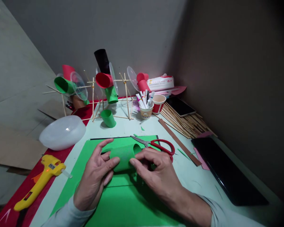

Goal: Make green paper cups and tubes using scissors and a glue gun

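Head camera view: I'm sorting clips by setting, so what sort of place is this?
Most likely a craft table: a yellow glue gun lies at one side, red-handled scissors lie open, and the left hand and right hand hold a green tube.

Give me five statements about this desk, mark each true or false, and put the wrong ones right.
1. The left hand and the right hand both hold the tube. True.
2. The tube is black. False: it is green.
3. The scissors have red handles. True.
4. The glue gun lies at the right edge of the picture. False: it lies at the left, and it is yellow.
5. The markers stand in a cup. True.
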Action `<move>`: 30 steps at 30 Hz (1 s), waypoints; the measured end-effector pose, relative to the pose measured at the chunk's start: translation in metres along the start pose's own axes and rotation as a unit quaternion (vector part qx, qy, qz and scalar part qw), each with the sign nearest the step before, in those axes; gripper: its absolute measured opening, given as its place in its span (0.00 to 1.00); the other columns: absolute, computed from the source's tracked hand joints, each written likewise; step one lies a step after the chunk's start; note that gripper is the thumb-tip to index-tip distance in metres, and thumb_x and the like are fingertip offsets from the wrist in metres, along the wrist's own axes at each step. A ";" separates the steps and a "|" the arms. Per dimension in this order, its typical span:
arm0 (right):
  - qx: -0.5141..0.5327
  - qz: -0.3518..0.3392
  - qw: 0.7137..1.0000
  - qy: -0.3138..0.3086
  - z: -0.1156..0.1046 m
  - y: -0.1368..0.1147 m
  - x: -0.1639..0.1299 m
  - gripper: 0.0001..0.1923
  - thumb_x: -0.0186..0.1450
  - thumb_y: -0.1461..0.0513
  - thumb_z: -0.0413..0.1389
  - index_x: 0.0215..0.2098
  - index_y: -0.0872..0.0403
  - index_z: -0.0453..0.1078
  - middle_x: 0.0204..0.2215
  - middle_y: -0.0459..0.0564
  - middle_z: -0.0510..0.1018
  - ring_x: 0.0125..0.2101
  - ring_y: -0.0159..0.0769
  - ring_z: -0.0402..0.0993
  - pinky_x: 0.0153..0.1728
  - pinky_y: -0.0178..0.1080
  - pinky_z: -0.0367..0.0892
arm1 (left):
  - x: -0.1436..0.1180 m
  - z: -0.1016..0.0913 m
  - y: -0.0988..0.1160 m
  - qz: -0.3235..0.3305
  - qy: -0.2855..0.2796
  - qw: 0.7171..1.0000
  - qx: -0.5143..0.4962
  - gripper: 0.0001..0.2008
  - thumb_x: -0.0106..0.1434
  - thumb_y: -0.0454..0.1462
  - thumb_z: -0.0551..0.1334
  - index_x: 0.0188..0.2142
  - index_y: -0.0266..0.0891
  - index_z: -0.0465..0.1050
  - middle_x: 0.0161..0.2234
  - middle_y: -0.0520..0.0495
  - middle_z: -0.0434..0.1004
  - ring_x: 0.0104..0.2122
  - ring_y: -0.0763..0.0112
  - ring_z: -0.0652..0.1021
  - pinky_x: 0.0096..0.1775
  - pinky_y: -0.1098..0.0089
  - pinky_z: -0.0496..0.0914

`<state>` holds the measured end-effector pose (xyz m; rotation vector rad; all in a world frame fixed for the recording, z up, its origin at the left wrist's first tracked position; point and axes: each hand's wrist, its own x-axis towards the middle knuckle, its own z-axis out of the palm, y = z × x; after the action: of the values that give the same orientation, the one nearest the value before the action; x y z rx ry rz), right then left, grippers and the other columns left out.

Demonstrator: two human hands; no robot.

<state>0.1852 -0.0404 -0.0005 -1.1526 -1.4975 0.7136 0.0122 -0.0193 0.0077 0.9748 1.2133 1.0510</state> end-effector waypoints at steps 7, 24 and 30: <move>0.002 0.008 1.000 -0.024 0.001 0.002 -0.003 0.08 0.63 0.65 0.61 0.25 0.57 0.76 0.19 0.43 0.72 0.19 0.27 0.65 0.21 0.31 0.58 | -0.009 0.004 0.006 -0.015 -0.062 0.998 0.011 0.37 0.55 0.41 0.73 0.62 0.45 0.64 0.22 0.63 0.55 0.15 0.87 0.47 0.15 0.82 0.45; 0.080 0.014 0.994 -0.067 0.000 0.008 -0.003 0.06 0.65 0.62 0.63 0.32 0.57 0.78 0.23 0.43 0.74 0.18 0.27 0.73 0.21 0.29 0.65 | -0.003 -0.006 0.004 -0.037 -0.045 0.998 0.010 0.34 0.54 0.44 0.74 0.58 0.38 0.72 0.17 0.65 0.48 0.14 0.87 0.47 0.15 0.81 0.43; 0.102 0.049 0.991 -0.073 -0.001 0.005 -0.001 0.06 0.65 0.62 0.62 0.31 0.56 0.77 0.25 0.42 0.74 0.18 0.26 0.75 0.21 0.29 0.66 | 0.003 -0.012 0.005 -0.042 -0.085 0.995 0.021 0.33 0.54 0.45 0.74 0.58 0.37 0.74 0.16 0.64 0.48 0.13 0.86 0.48 0.15 0.80 0.42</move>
<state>0.1872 -0.0398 -0.0050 -1.0411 -1.4558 1.0138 -0.0004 -0.0145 0.0103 1.0158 1.1302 0.8624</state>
